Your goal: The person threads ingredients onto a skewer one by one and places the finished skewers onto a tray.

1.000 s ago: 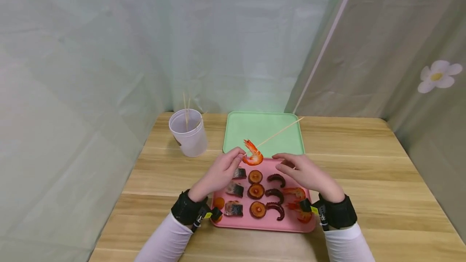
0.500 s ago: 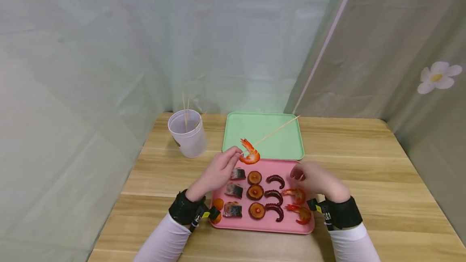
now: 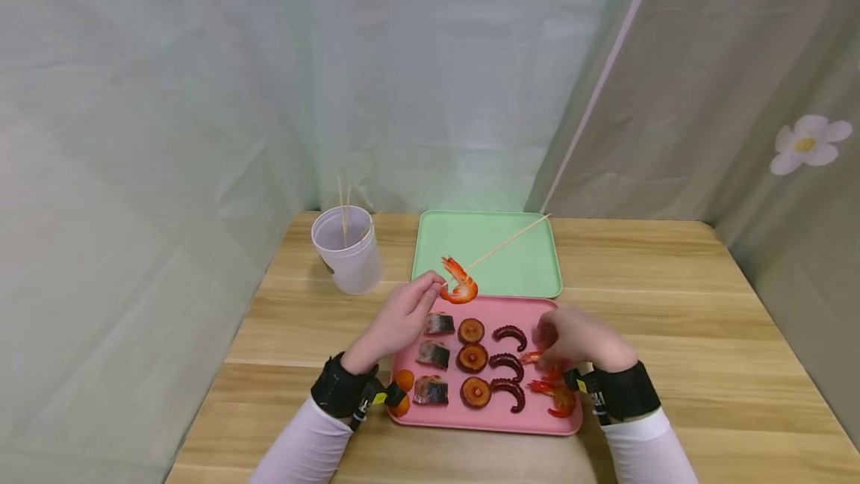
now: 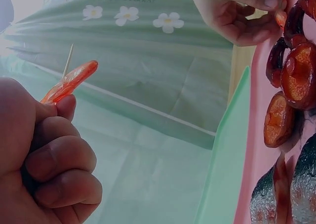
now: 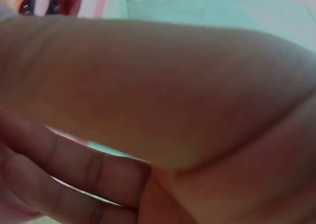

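Observation:
My left hand (image 3: 401, 314) grips a thin wooden skewer (image 3: 508, 241) near one end, above the far edge of the pink tray (image 3: 493, 426). An orange shrimp (image 3: 462, 288) is threaded on that skewer, close to my fingertips; the left wrist view shows the same shrimp (image 4: 71, 82) edge-on. Over the tray's right side, my right hand (image 3: 583, 338) pinches a second shrimp (image 3: 531, 358), mostly hidden under the fingers. In the left wrist view its thumb and fingers meet at this shrimp (image 4: 281, 19). Another shrimp (image 3: 556, 397) lies just nearer. The right wrist view is filled by the hand.
On the tray sit fish pieces (image 3: 433, 354), mushroom caps (image 3: 472, 358), dark tentacles (image 3: 507, 366) and orange balls (image 3: 404, 379). Behind it lies a green tray (image 3: 463, 245). A white bucket (image 3: 354, 267) with several skewers stands at the left. Curtains (image 3: 430, 81) hang behind the table.
My right hand has come away from beside the skewer, moved right and nearer, and reached down onto a shrimp on the tray. The left hand, with the skewered shrimp, has shifted slightly left.

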Tool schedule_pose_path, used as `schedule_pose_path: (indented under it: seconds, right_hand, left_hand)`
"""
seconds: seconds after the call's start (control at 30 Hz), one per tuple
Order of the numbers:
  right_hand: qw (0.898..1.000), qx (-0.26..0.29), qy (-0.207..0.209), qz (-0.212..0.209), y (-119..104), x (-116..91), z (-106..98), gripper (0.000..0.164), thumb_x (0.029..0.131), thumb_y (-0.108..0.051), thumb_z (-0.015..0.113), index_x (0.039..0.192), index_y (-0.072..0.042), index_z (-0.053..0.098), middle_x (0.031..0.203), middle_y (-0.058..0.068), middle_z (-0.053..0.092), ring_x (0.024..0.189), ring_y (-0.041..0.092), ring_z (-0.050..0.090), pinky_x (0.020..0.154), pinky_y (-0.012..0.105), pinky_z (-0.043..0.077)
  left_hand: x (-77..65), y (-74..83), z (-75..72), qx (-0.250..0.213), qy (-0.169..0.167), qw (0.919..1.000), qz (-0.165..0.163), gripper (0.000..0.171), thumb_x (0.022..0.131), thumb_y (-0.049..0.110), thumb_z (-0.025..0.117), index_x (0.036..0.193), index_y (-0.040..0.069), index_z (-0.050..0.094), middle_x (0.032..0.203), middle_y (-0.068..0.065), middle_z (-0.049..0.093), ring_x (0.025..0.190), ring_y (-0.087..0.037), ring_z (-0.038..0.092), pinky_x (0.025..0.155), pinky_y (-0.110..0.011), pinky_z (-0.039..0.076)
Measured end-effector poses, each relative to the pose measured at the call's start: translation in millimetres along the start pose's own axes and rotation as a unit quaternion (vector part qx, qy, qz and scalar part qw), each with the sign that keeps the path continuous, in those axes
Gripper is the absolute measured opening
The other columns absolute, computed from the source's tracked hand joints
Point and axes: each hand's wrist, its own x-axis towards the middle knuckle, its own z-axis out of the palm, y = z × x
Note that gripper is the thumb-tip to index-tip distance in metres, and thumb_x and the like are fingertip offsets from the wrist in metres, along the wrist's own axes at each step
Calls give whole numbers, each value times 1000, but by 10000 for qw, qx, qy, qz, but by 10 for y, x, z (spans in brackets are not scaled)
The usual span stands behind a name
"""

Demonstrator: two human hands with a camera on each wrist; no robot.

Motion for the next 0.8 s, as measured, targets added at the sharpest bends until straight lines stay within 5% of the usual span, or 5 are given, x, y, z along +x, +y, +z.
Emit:
schedule_pose_path:
  seconds: [0.8]
  right_hand:
    - [9979,-626,5,148,30,59,51,20,80,-5,91,83,-14,72,76,2,65,68,23,61,60,36,54]
  left_hand:
    - [4,21,-37,-35,-7,10000,16,18,115,7,47,109,7,64,73,8,44,59,-6,39,62,-29,40]
